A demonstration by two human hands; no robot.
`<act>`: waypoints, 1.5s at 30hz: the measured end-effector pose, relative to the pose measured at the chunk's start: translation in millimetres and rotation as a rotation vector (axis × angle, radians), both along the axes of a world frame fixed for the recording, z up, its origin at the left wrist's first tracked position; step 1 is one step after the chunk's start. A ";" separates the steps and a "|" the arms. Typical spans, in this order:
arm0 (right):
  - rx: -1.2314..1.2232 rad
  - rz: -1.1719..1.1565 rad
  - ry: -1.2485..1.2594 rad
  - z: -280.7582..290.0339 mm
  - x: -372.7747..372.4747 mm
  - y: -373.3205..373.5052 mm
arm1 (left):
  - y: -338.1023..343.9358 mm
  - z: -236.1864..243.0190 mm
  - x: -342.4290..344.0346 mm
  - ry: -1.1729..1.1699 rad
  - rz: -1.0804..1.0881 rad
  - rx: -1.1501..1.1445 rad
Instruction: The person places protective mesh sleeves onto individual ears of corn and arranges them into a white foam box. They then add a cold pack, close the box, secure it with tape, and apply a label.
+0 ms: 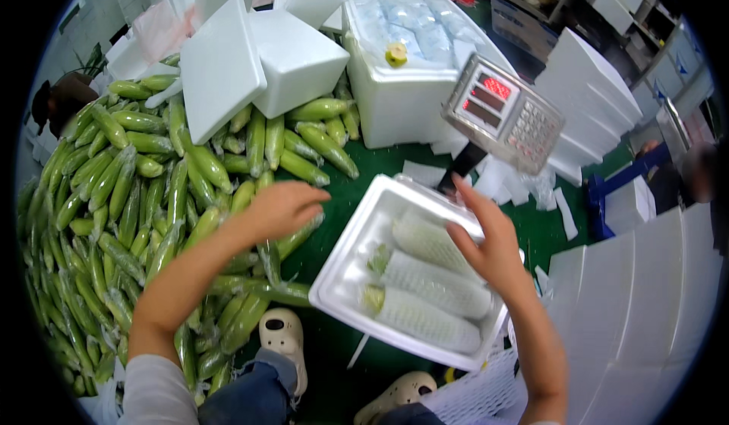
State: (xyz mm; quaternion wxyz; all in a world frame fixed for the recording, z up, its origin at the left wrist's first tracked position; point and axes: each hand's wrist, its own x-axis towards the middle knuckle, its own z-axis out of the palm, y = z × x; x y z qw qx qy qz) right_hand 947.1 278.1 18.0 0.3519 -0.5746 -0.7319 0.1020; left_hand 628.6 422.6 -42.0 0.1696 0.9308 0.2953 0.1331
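Note:
A white foam box (328, 282) stands tilted in view before me, on or against the scale. In it lie three long vegetables (437, 284) in white foam net sleeves, with green ends showing; they look like ears of corn. My right hand (493, 243) is over the box's right rim, thumb and fingers apart, with nothing visible in it. My left hand (285, 208) hovers left of the box, above the heap of film-wrapped green ears (121, 182). Its fingers are loosely bent and seem to hold nothing. The scale's lit display head (501, 113) rises behind the box.
Foam lids and boxes (296, 56) rest on the heap's far side. A large foam box (402, 106) holds bluish bags and a cut yellow-green fruit (396, 54). White foam boxes (645, 296) are stacked at right. Foam netting (478, 387) lies near my feet. Other people are at both edges.

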 end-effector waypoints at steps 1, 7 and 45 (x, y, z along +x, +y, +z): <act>0.040 0.069 -0.053 6.6 2.3 51.4 | -3.7 -4.1 11.9 -0.048 -0.027 -0.059; -0.050 -0.081 -0.466 2.7 30.9 329.5 | -1.7 -25.1 -6.8 -0.337 -0.006 -0.258; -0.677 0.280 1.898 90.2 -46.8 44.3 | 374.0 54.0 253.7 0.426 -0.518 0.533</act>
